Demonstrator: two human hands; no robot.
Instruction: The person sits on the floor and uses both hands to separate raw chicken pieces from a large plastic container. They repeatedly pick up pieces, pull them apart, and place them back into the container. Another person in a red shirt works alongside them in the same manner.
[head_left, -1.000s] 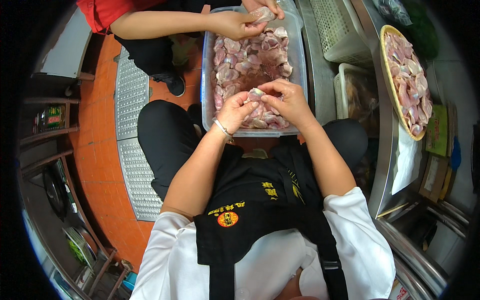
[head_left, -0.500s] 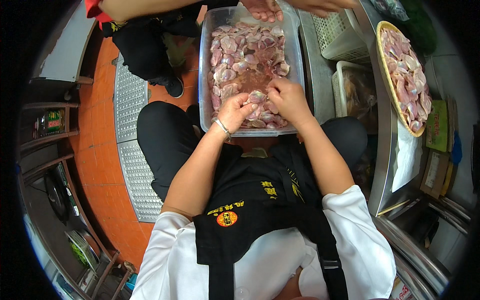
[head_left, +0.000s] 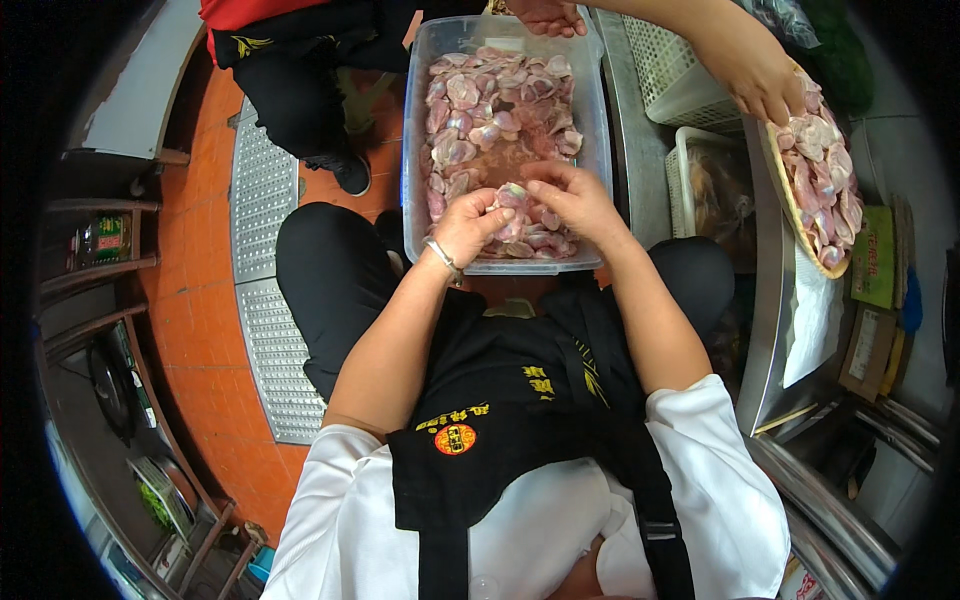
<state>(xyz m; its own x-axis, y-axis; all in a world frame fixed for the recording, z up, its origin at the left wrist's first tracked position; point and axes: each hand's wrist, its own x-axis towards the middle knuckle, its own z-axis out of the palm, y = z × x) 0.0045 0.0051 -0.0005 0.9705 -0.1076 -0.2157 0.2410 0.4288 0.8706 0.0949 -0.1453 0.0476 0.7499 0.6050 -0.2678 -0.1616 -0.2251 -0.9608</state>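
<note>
My left hand (head_left: 467, 228) pinches a raw gizzard (head_left: 513, 198), pink with a pale bluish sheen, above the near end of a clear plastic tub (head_left: 406, 175). Close by on its right is my right hand (head_left: 585, 205), thumb and fingers apart near the gizzard; nothing shows in its grasp. More gizzards (head_left: 462, 92) lie along the tub's sides, around reddish liquid (head_left: 515, 155) in the middle. The tub stands between my knees.
Across the tub, a co-worker's hand (head_left: 548, 14) hovers over the far rim. Their other hand (head_left: 762, 82) reaches into gizzards on a round woven tray (head_left: 790, 200) at right. White plastic baskets (head_left: 681, 185) stand beside the tub. A metal floor grate (head_left: 265, 200) lies left.
My right hand has loosened from a closed pinch, its fingers now apart. My left hand still holds the gizzard. The co-worker's one hand has moved right to the woven tray.
</note>
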